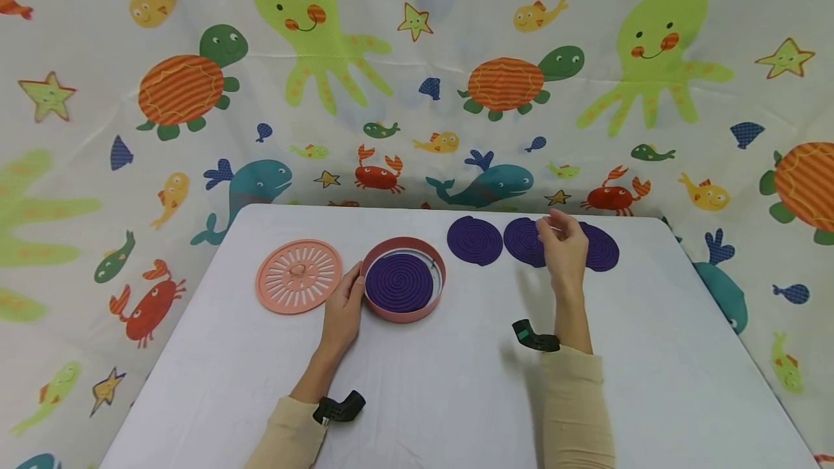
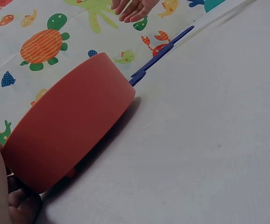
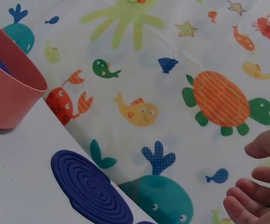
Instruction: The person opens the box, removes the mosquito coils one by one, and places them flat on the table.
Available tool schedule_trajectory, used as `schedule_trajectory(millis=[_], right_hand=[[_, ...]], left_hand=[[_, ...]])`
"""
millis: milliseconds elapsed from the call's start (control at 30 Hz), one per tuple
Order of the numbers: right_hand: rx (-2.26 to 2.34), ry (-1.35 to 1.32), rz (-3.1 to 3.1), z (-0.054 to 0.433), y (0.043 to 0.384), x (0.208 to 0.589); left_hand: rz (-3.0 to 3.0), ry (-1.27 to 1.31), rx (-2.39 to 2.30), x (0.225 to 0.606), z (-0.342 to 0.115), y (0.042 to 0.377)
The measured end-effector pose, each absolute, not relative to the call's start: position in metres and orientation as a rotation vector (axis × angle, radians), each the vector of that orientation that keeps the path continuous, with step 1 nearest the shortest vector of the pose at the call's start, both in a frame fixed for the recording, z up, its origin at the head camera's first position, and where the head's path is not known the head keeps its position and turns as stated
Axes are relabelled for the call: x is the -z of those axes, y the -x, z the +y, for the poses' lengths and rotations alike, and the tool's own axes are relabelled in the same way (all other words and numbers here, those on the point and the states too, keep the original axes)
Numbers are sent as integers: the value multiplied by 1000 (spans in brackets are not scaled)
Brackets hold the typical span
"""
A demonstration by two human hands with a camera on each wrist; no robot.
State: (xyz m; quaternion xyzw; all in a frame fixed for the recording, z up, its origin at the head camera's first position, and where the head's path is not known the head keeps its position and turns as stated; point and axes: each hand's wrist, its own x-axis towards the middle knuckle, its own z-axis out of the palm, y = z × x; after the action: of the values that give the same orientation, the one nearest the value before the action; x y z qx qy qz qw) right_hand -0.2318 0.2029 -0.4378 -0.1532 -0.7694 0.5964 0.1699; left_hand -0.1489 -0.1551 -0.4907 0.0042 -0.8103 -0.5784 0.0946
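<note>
A round pink mosquito coil holder [image 1: 404, 318] stands on the table with a purple mosquito coil [image 1: 399, 282] inside it. My left hand [image 1: 345, 304] holds the holder's left side; in the left wrist view its fingers [image 2: 24, 205] curl at the holder's lower edge. Over the back right of the table, my right hand [image 1: 564, 248] hovers with loosely bent fingers and nothing between them. Beneath it, a middle coil [image 1: 519, 239] and a right coil [image 1: 603, 247] are partly covered from the head view. Another coil [image 1: 475, 240] lies nearer the holder.
A slotted pink lid [image 1: 270, 286] with a small loop at its centre lies flat, left of the holder. The white table [image 1: 456, 382] ends at the back against a hanging cloth [image 1: 417, 56] printed with sea animals. Each wrist wears a black camera [image 1: 340, 408].
</note>
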Motion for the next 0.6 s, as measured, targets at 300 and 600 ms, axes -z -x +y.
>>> schedule_trajectory(millis=[300, 600], right_hand=[[-1731, 374, -2165, 192, 234, 442], [-1720, 321, -2200, 181, 235, 443]], left_hand=[[-2400, -44, 1732, 494, -155, 151], [-2407, -24, 1723, 493, -157, 152]])
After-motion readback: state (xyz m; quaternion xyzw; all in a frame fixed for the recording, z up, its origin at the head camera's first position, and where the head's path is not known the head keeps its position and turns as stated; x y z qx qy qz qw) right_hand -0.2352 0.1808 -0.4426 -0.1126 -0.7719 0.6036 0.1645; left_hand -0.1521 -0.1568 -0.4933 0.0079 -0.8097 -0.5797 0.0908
